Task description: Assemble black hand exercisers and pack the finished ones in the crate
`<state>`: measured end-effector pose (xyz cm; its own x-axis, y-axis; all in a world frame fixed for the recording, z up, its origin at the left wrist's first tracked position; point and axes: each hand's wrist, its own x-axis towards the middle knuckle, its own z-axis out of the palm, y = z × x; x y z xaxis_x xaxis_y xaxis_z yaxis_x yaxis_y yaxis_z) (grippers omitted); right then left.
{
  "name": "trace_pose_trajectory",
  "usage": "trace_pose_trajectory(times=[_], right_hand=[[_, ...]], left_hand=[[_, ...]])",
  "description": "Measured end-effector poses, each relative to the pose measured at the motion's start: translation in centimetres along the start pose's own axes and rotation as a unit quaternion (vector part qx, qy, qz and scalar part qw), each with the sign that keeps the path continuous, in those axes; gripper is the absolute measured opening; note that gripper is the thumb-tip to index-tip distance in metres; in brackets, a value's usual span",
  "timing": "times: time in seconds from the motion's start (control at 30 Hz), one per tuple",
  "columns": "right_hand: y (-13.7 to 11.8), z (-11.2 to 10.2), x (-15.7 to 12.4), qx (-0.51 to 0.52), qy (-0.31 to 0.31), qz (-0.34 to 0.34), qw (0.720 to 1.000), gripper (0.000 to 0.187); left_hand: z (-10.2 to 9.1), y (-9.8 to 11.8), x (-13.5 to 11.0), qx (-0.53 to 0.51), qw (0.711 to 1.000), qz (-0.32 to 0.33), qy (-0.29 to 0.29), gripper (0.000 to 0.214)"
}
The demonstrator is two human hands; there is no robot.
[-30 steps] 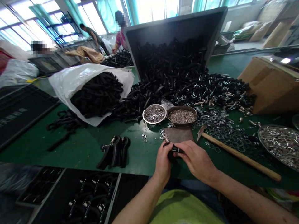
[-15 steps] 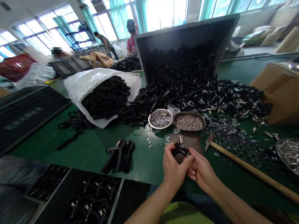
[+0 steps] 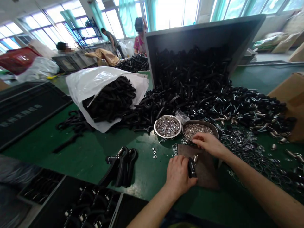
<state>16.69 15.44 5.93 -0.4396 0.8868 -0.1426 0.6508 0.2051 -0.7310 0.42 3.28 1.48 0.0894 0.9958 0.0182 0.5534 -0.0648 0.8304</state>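
Observation:
My left hand point(image 3: 177, 173) is wrapped round a black plastic part point(image 3: 191, 168), pressing it down at the left side of a flat metal plate point(image 3: 207, 167). A coil spring point(image 3: 195, 158) sticks up at the part's far end. My right hand point(image 3: 207, 143) is at the near rim of an oval tin point(image 3: 216, 134) full of tiny metal pieces point(image 3: 198, 129). Its fingers are curled and pinched together; whatever may be between them is hidden. Left of my hands, several black handle-like pieces with springs point(image 3: 123, 166) lie side by side.
A round dish point(image 3: 156, 128) of rings stands left of the tin. Loose rings point(image 3: 255, 167) spread at the right. Behind are a heap of black parts point(image 3: 190, 72), a tipped grey bin point(image 3: 204, 34) and a white sack point(image 3: 80, 91). A crate point(image 3: 116, 210) stands front left.
My right hand has let go of the black part and moved up and right to the oval tin. My left hand has lowered the part onto the metal plate. The view has shifted slightly.

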Motion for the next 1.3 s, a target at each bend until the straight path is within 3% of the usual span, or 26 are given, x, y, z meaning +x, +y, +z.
trace_pose_trajectory(times=[0.13,0.27,0.4,0.53,0.8,1.03,1.17,1.3], right_hand=[[-2.8,0.9,7.2,-0.155,0.053,-0.089,0.982,0.014],[-3.9,2.6,12.8,-0.197,0.057,-0.095,0.974,0.016],[-4.0,2.6,15.8,-0.238,0.072,-0.082,0.965,0.019],[-4.2,2.5,16.1,-0.257,0.042,-0.101,0.96,0.016],[-4.1,4.2,15.0,-0.28,-0.031,-0.139,0.95,0.012],[-4.0,3.1,14.4,-0.291,-0.015,-0.134,0.947,0.012],[-4.1,2.7,13.5,-0.248,-0.09,-0.156,0.952,0.012],[-4.7,3.9,12.8,-0.222,-0.144,-0.178,0.948,0.017]], left_hand=[[-0.1,0.0,0.2,0.114,0.992,0.012,-0.044,0.057],[-0.2,-0.1,0.4,0.13,0.99,-0.002,-0.058,0.057],[0.0,-0.6,0.6,0.128,0.989,-0.007,-0.069,0.057],[0.0,-1.1,0.7,0.123,0.989,-0.002,-0.079,0.057],[-0.1,-1.4,0.7,0.108,0.989,-0.004,-0.098,0.056],[-0.3,-1.5,0.9,0.113,0.988,-0.001,-0.104,0.054],[-0.3,-1.6,1.0,0.126,0.986,-0.001,-0.109,0.054],[0.0,-2.2,0.7,0.129,0.988,0.008,-0.091,0.057]])
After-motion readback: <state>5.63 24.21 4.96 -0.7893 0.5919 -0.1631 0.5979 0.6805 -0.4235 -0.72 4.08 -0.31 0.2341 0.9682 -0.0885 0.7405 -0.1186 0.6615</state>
